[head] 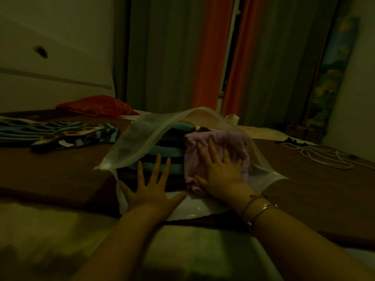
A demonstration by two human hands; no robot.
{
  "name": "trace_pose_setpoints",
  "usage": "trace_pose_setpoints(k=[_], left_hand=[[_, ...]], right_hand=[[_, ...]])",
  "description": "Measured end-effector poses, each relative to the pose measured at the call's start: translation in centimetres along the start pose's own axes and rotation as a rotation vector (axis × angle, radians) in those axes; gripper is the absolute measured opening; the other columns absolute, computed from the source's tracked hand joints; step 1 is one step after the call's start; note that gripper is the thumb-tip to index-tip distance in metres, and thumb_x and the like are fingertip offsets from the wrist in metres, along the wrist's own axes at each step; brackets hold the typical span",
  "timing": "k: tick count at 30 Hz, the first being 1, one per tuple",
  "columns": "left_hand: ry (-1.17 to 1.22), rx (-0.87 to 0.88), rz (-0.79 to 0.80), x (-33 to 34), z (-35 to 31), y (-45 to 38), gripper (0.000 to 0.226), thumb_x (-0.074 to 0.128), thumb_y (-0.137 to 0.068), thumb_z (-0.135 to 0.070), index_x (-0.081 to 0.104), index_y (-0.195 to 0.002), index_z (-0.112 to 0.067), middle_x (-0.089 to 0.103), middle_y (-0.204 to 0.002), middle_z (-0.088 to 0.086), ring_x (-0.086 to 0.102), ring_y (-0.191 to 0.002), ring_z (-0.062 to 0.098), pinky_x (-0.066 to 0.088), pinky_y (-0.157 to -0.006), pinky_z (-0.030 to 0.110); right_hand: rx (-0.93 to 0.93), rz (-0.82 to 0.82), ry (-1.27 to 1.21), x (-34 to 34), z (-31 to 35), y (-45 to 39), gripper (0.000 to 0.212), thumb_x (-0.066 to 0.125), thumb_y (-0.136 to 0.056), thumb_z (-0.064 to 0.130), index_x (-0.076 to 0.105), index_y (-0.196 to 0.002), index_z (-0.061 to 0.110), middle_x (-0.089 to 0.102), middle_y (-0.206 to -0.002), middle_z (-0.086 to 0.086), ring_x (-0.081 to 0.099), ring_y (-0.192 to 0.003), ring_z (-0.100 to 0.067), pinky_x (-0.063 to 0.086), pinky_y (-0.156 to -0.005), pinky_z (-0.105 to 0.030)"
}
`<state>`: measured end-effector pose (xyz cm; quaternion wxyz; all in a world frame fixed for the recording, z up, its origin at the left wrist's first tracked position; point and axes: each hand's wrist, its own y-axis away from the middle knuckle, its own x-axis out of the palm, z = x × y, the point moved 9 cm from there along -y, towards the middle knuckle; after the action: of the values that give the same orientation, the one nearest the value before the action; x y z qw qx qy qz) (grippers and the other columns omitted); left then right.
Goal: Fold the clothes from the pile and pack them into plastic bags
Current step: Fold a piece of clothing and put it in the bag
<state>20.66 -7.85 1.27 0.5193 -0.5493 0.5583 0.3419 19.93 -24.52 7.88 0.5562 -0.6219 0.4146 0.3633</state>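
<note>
Presently, both hands lie flat with fingers straight and spread, gripping nothing. Left hand [149,189]: palm down at the near left of the open bag mouth, fingertips reaching onto the folded striped garment [162,157], thumb stretched right across the white lower sheet of the plastic bag [142,142]. Right hand [220,171]: palm pressed on the folded pink garment [233,149], fingers fanned toward the far side; two thin bangles [258,207] circle its wrist.

Plastic bag: translucent, lying on the bed [60,171] at centre, mouth facing near; its upper sheet arches up and over the contents, its lower sheet spreads flat under both hands.

Striped garment: teal and dark bands, folded, inside the bag on the left half, touching the pink garment along its right edge.

Pink garment: folded, inside the bag on the right half, partly covered by the bag's upper sheet at its far end.

Bed: brown cover, carrying all listed items.

Second striped cloth [56,134]: teal, dark and orange-ringed pattern, spread out to the far left, well apart from the bag.

Red cloth [95,106]: bunched, far left, beyond the striped cloth.

White cord [324,157]: looped loosely at the right, near a small dark item too dim to identify.

Orange curtains [209,57]: hanging at the far centre, alongside grey drapes. Lighting dim throughout.
</note>
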Motion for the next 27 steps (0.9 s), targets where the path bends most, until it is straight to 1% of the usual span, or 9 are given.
trace_pose_setpoints(k=[5,10,12,14,15,17,19,23,27], left_hand=[[-0.06,0.024,0.03,0.5,0.8,-0.3,0.083,0.013,-0.076,-0.085,-0.043,-0.125,-0.047,-0.053,-0.13,-0.017,-0.038,-0.137,0.025,-0.012,-0.103,0.071],[-0.111,-0.025,0.057,0.1,2.5,-0.4,0.084,0.012,-0.076,-0.085,-0.037,-0.132,-0.046,-0.049,-0.135,-0.016,-0.032,-0.14,0.026,-0.013,-0.103,0.07],[-0.122,-0.037,-0.074,-1.3,2.0,-0.6,0.082,0.015,-0.082,-0.08,-0.024,-0.143,-0.042,-0.034,-0.151,-0.011,-0.023,-0.143,0.029,-0.012,-0.106,0.068],[-0.145,0.109,-0.416,-4.7,-0.6,-0.6,0.071,0.019,-0.088,-0.071,0.009,-0.15,-0.038,-0.003,-0.16,0.0,-0.005,-0.145,0.032,-0.006,-0.109,0.067],[-0.134,0.18,-0.509,-5.7,-1.8,-0.7,0.07,0.02,-0.087,-0.069,0.018,-0.15,-0.037,0.005,-0.159,0.002,0.001,-0.144,0.034,-0.002,-0.109,0.068],[-0.086,0.199,-0.478,-6.0,-1.9,-2.1,0.074,0.018,-0.085,-0.075,-0.003,-0.149,-0.044,-0.016,-0.158,-0.004,-0.012,-0.144,0.035,-0.005,-0.106,0.07],[0.048,0.041,-0.322,-3.7,1.7,-3.7,0.085,0.018,-0.077,-0.085,-0.027,-0.139,-0.05,-0.034,-0.152,-0.012,-0.024,-0.142,0.033,-0.008,-0.104,0.072],[0.054,-0.023,-0.272,-2.0,5.5,-3.6,0.093,0.011,-0.064,-0.092,-0.034,-0.133,-0.05,-0.028,-0.155,-0.008,-0.017,-0.145,0.031,-0.008,-0.112,0.063],[-0.01,0.013,-0.311,-3.4,4.0,-3.1,0.085,0.017,-0.078,-0.081,-0.035,-0.134,-0.045,-0.03,-0.155,-0.004,-0.02,-0.144,0.035,-0.01,-0.111,0.062]], right_hand=[[0.044,-0.034,0.064,0.1,-1.0,-3.1,0.09,0.039,-0.088,0.066,-0.024,-0.145,0.036,-0.03,-0.155,0.002,-0.013,-0.145,-0.035,0.007,-0.107,-0.07],[-0.022,0.014,0.04,0.9,0.0,-2.7,0.091,0.036,-0.087,0.07,-0.028,-0.142,0.038,-0.031,-0.154,0.001,-0.013,-0.145,-0.037,0.007,-0.107,-0.07],[-0.041,0.028,0.026,0.8,0.0,-1.9,0.094,0.038,-0.084,0.072,-0.031,-0.14,0.041,-0.033,-0.153,0.002,-0.017,-0.144,-0.037,0.005,-0.106,-0.071],[-0.06,0.025,0.039,0.5,0.3,-1.4,0.099,0.041,-0.081,0.074,-0.033,-0.138,0.042,-0.036,-0.152,0.001,-0.024,-0.142,-0.037,0.004,-0.105,-0.072],[-0.071,0.018,0.051,0.4,0.5,-1.2,0.102,0.042,-0.079,0.076,-0.034,-0.138,0.042,-0.037,-0.151,0.001,-0.026,-0.141,-0.037,0.005,-0.105,-0.073],[-0.079,-0.001,0.06,0.4,0.5,-1.1,0.105,0.043,-0.076,0.078,-0.035,-0.137,0.044,-0.038,-0.151,0.001,-0.027,-0.141,-0.036,0.006,-0.104,-0.074],[-0.048,-0.004,0.053,0.7,-0.3,-1.2,0.105,0.043,-0.075,0.08,-0.037,-0.134,0.045,-0.038,-0.151,0.004,-0.022,-0.143,-0.035,0.007,-0.105,-0.074],[0.039,0.023,0.003,1.1,-1.7,-1.5,0.105,0.043,-0.075,0.079,-0.033,-0.138,0.043,-0.033,-0.153,0.004,-0.01,-0.146,-0.034,0.011,-0.106,-0.069],[0.026,0.038,0.074,0.8,-0.3,-1.2,0.104,0.04,-0.077,0.079,-0.036,-0.137,0.041,-0.037,-0.151,0.0,-0.019,-0.143,-0.037,0.008,-0.104,-0.073]])
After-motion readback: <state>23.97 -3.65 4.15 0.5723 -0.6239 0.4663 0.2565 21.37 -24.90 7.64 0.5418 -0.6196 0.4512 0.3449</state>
